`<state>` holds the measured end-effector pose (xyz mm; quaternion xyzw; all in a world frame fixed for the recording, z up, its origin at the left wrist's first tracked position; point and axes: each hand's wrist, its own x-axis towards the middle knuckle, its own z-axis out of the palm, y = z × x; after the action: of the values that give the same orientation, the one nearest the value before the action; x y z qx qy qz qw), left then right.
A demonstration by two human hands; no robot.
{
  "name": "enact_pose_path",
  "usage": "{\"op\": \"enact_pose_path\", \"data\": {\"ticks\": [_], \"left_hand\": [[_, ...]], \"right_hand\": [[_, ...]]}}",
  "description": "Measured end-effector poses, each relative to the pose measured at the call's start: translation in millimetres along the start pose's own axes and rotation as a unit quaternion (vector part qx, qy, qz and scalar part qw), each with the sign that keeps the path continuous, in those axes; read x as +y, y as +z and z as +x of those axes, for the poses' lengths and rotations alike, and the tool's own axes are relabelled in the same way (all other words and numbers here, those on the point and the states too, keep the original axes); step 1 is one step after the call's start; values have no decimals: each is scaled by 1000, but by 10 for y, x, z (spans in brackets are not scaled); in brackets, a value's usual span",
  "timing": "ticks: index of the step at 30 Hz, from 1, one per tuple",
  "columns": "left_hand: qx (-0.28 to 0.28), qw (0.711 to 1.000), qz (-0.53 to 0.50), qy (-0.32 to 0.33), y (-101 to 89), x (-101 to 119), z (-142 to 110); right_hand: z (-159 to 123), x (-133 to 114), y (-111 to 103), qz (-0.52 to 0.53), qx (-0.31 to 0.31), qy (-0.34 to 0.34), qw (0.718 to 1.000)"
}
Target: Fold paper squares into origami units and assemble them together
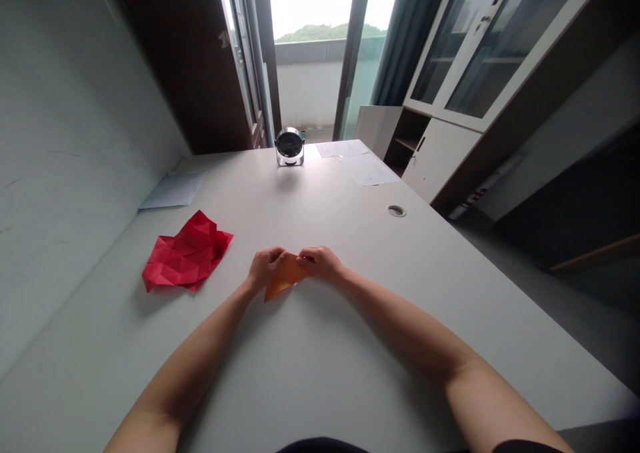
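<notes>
A small folded orange paper (pixel 283 278) lies on the white table (pixel 320 360), held between both hands. My left hand (pixel 265 267) pinches its left side with curled fingers. My right hand (pixel 320 262) grips its upper right end, fingers pressed together. A crumpled, creased red paper (pixel 186 253) rests on the table to the left, apart from both hands.
A small round desk fan (pixel 289 147) stands at the table's far edge. White sheets (pixel 360 163) lie at the back right, another sheet (pixel 173 190) at the back left by the wall. A cable hole (pixel 397 210) is right of centre. Cabinets (pixel 450 106) stand to the right.
</notes>
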<state>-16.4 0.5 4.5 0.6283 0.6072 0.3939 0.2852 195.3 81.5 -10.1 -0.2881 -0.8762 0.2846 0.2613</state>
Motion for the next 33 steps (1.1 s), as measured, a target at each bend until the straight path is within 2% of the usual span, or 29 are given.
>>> {"op": "enact_pose_path", "data": {"ticks": [4,7,10,15,20,25,30,33], "left_hand": [[1,994,105,29,9,40,-14],[-9,993,104,51,18,65,-19],[-1,997,51,60,25,87,-30],[10,997,-70,28,36,139,-54],[55,996,-75,17,3,151,-44],[127,985,-115,-11,-52,68,4],[155,973,-166,-44,-75,-13,40],[163,960,-217,-64,-69,-31,50]], "right_hand": [[-11,-25,4,0,1,-6,1000],[-14,-30,4,19,-2,-18,1000],[-15,-37,3,31,-6,-25,999],[-13,-59,12,36,-9,-17,999],[4,-58,-4,71,-7,12,997],[24,33,-34,105,27,41,993],[42,103,-50,157,61,76,983],[59,119,-66,221,90,96,966]]}}
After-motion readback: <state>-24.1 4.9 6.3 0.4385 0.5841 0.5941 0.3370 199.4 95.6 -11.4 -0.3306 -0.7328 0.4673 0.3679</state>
